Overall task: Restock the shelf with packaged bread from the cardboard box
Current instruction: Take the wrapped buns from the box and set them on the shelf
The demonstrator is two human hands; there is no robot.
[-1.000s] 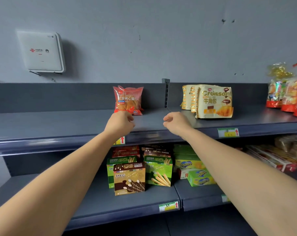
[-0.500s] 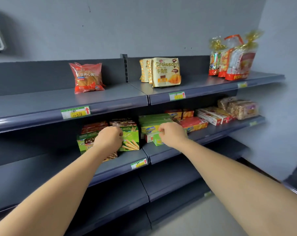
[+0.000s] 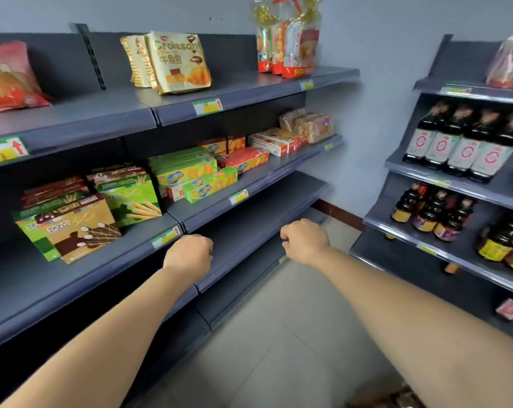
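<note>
Hands: your left hand [image 3: 189, 254] and right hand [image 3: 305, 241] are curled, holding nothing, lower centre of frame.
Bread: red crinkled-film bread packet [image 3: 8, 75], upper left, resting on the grey metal top shelf [image 3: 96, 110].
Handling: likely light, soft, crushable and slick. Take hold at the sealed edges.
Neighbour: glossy gold croissant bags [image 3: 173, 61], upright, upper centre.

Three croissant bags [image 3: 177, 61] at 11 o'clock, one red bread pack [image 3: 8, 78] at 10, three ribboned bags [image 3: 296, 45] at 12, four pink-labelled bottles [image 3: 467, 145] at 2 o'clock.
</note>
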